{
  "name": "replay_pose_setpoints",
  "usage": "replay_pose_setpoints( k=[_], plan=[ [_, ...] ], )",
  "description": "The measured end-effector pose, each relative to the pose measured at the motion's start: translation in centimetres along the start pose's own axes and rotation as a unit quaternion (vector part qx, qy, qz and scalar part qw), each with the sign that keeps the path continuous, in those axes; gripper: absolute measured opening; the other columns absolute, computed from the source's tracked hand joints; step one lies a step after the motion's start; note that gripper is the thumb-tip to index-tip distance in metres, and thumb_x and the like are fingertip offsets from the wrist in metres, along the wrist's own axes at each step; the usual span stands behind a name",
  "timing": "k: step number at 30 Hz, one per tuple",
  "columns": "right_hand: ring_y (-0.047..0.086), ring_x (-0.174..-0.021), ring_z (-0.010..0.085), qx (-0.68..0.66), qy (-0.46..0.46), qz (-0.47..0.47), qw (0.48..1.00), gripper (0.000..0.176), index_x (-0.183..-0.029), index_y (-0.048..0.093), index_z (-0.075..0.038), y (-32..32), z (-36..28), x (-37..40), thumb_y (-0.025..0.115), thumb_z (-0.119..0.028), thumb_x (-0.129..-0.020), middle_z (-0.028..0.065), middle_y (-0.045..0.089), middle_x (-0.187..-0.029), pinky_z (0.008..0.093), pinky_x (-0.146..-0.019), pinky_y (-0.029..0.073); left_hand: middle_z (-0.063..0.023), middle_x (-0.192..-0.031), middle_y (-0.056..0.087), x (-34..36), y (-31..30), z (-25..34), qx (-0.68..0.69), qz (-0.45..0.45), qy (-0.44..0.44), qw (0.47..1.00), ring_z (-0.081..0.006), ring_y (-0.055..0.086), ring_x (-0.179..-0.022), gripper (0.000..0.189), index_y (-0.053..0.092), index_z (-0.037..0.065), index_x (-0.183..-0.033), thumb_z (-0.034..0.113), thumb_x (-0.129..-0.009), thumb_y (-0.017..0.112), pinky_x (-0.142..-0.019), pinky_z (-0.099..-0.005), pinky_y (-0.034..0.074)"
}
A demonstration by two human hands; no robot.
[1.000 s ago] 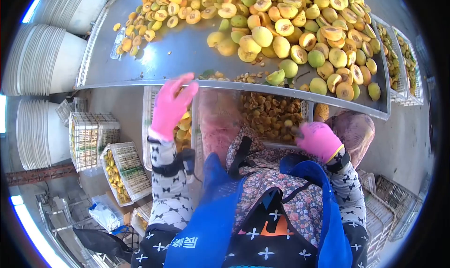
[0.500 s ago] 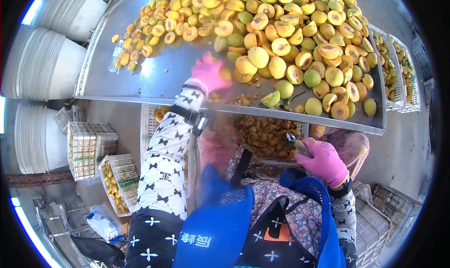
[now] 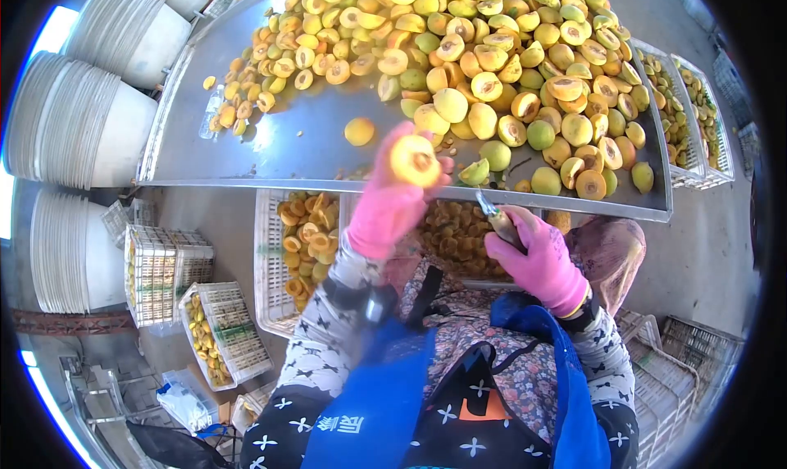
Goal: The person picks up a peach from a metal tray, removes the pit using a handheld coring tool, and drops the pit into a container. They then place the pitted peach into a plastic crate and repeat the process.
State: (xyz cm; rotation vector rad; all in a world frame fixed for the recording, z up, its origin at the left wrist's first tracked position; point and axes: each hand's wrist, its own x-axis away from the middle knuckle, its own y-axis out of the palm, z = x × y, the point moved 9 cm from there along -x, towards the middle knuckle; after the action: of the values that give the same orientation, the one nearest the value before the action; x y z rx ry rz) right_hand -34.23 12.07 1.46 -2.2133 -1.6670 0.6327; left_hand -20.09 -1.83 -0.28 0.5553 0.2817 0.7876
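Fingers of the left hand (image 3: 392,207) clasp a halved apricot (image 3: 414,161) mid-frame; the right hand (image 3: 537,256) grips a small knife (image 3: 493,213).

- Setting: a fruit-processing work area, run at bulk scale.
- A sheet-metal sorting table (image 3: 279,141) carries a large heap of whole and halved yellow stone fruit (image 3: 492,51).
- Slatted plastic crates (image 3: 264,256) below the table edge hold fruit halves; next to them lie collected pits (image 3: 455,235).
- Stacked white tubs (image 3: 74,125) stand alongside on the concrete floor (image 3: 221,223).

Left hand (image 3: 392,207) grips an apricot half (image 3: 415,161); right hand (image 3: 537,256) holds a small knife (image 3: 494,215).
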Motion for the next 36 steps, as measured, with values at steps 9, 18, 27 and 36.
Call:
replay_pose_setpoints(
  k=[9, 18, 27, 36],
  plan=[
    [0.065, -0.069, 0.0292, 0.198, -0.138, 0.036, 0.970, 0.040, -0.117, 0.059, -0.006, 1.1, -3.5, 0.0, 0.071, -0.024, -0.084, 0.0088, 0.063, -0.081, 0.0409, -0.063, 0.050, -0.0191, -0.133, 0.054, 2.3, 3.9, -2.5, 0.200, -0.003, -0.019, 0.980, -0.0397, 0.053, -0.120, 0.045, 0.050, 0.006, -0.133, 0.024, -0.092, 0.054, -0.105, -0.0515, 0.042],
    [0.064, -0.077, 0.0287, 0.316, -0.123, -0.017, 0.940, 0.045, -0.120, 0.054, -0.004, 2.2, -3.5, 0.6, 0.071, -0.024, -0.083, 0.0086, 0.063, -0.088, 0.0411, -0.066, 0.046, -0.0170, -0.122, 0.056, 3.0, 4.3, -3.0, 0.161, 0.039, -0.036, 0.986, -0.0304, 0.059, -0.110, 0.039, 0.049, 0.002, -0.131, 0.020, -0.097, 0.053, -0.098, -0.0424, 0.048],
    [0.064, -0.068, 0.0366, 0.165, -0.079, -0.104, 0.978, 0.027, -0.102, 0.052, -0.004, 4.1, -1.3, 1.6, 0.064, -0.023, -0.087, 0.0160, 0.060, -0.077, 0.0472, -0.060, 0.048, -0.0146, -0.111, 0.061, 3.8, 3.9, -3.7, 0.072, 0.088, -0.033, 0.993, -0.0252, 0.063, -0.098, 0.029, 0.054, 0.001, -0.122, 0.013, -0.096, 0.057, -0.086, -0.0387, 0.054],
    [0.061, -0.063, 0.0410, 0.000, -0.071, -0.055, 0.996, 0.026, -0.098, 0.052, 0.000, 4.6, -1.9, 1.8, 0.070, -0.012, -0.083, 0.0186, 0.058, -0.068, 0.0467, -0.056, 0.047, -0.0159, -0.096, 0.068, 2.6, 2.9, -4.1, 0.018, 0.148, -0.047, 0.988, -0.0260, 0.068, -0.078, 0.028, 0.061, -0.001, -0.109, 0.025, -0.100, 0.057, -0.069, -0.0361, 0.058]
  ],
)
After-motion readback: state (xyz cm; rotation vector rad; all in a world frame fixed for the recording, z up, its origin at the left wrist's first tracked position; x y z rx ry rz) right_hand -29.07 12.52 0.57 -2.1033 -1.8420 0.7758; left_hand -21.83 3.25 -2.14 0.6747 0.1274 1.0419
